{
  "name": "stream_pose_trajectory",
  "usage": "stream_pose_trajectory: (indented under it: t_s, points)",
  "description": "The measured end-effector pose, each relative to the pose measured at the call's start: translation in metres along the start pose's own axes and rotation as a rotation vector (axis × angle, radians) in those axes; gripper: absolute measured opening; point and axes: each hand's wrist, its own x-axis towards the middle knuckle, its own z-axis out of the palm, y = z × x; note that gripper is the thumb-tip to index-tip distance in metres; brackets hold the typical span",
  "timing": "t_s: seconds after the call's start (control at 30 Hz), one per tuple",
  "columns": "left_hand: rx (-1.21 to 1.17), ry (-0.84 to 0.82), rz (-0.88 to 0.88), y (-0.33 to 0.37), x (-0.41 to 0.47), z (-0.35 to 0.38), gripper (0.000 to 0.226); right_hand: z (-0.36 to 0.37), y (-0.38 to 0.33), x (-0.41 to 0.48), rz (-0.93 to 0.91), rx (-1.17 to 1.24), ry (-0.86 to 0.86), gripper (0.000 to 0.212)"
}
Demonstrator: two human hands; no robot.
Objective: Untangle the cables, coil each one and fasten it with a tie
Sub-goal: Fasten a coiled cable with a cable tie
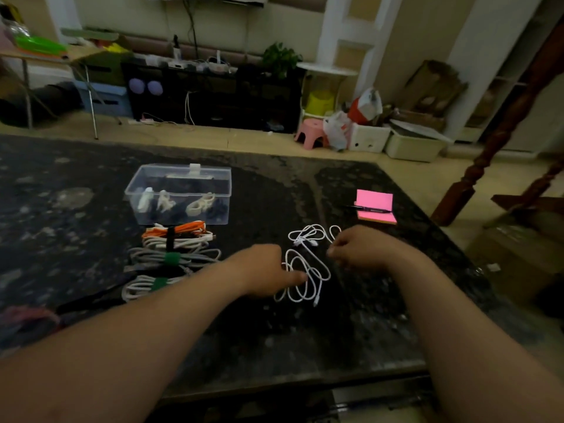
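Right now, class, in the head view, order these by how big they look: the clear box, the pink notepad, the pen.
1. clear box
2. pink notepad
3. pen, a thin one lying across the notepad

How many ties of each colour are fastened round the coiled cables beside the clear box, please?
Black tie: 1
Green ties: 2
Total: 3
Loose white cable: no tie on it, so not counted.
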Motion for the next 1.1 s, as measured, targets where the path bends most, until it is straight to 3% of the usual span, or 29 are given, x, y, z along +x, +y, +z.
stream_pose_trajectory:
  t_s: [0.13, 0.2, 0.3, 0.43, 0.53, 0.6, 0.7, 0.77, 0.93, 1.1]
  points:
    - [0.026, 0.002, -0.019, 0.005, 0.005, 0.008, 0.024, 0.027, -0.017, -0.007, -0.069, -0.140, -0.128, 0.014]
    - [-0.039, 0.018, -0.054, 0.001, 0.010, 0.007, 0.020, 0.035, -0.025, -0.010, -0.075, -0.086, -0.124, 0.015]
    - [-0.302, 0.028, -0.128, -0.007, 0.015, 0.002, 0.012, 0.046, -0.035, -0.017, -0.054, 0.159, -0.150, 0.016]
    - [-0.753, 0.123, -0.242, -0.014, 0.014, 0.006, 0.034, 0.061, -0.052, -0.025, -0.063, 0.461, -0.167, 0.019]
    - [-1.032, 0.126, -0.225, -0.020, 0.012, 0.018, 0.045, 0.067, -0.063, -0.029, -0.127, 0.472, -0.061, 0.014]
    - [-1.203, 0.072, -0.171, -0.018, 0.007, 0.018, 0.038, 0.067, -0.068, -0.033, -0.174, 0.452, 0.028, 0.014]
    - [-1.374, -0.026, -0.129, -0.012, -0.006, 0.002, 0.042, 0.065, -0.076, -0.040, -0.234, 0.523, 0.018, 0.017]
    - [-1.388, -0.018, -0.107, -0.014, -0.010, -0.004, 0.040, 0.061, -0.078, -0.046, -0.301, 0.528, -0.005, 0.015]
    - [-1.243, 0.227, -0.036, -0.030, -0.018, -0.024, 0.020, 0.047, -0.084, -0.060, -0.389, 0.772, -0.059, 0.016]
    - [-1.215, 0.180, 0.067, -0.052, -0.047, -0.060, 0.028, 0.044, -0.102, -0.049, -0.362, 0.683, 0.207, 0.003]
